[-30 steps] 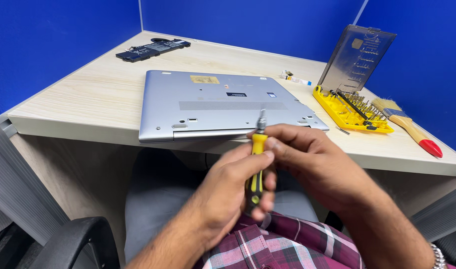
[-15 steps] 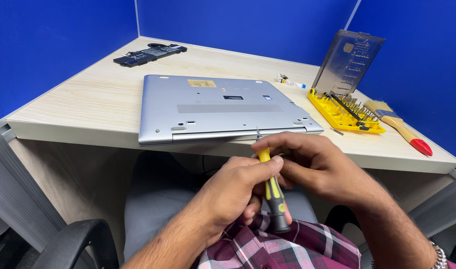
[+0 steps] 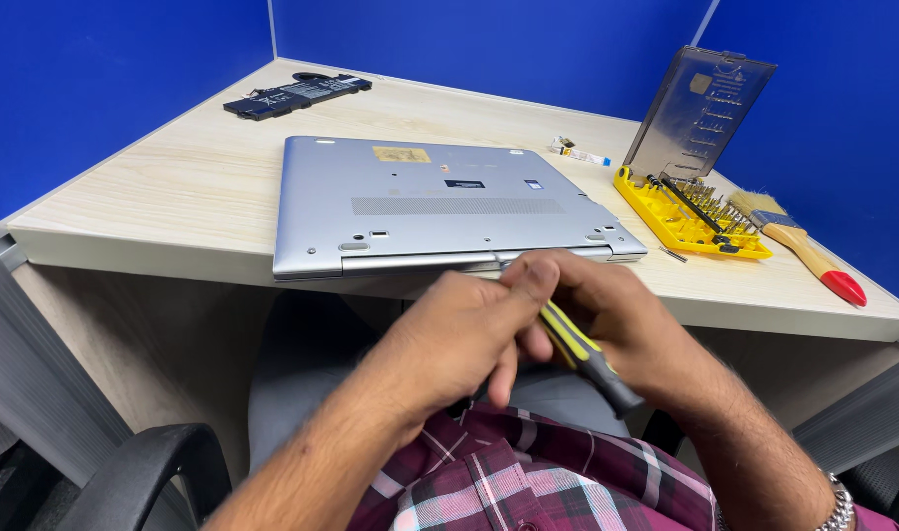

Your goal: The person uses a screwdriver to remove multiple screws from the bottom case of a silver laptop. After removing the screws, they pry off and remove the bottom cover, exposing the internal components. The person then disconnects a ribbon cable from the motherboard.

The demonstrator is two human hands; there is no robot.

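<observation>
Head view: both hands (image 3: 528, 324) around yellow-black screwdriver (image 3: 582, 352), near laptop (image 3: 439, 202).

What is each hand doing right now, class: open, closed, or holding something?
Left hand: closed, fingertips pinching the top of the screwdriver.
Right hand: closed around the screwdriver's handle.

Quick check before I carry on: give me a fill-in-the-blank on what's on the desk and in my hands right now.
1. Both hands, left hand and right hand, grip a yellow and black ____.
2. The silver laptop lies closed with its ____ side facing up.
3. The bit tray right of the laptop is coloured ____.
4. The brush has a ____ tip on its handle.

Missing words: screwdriver; bottom; yellow; red
</observation>
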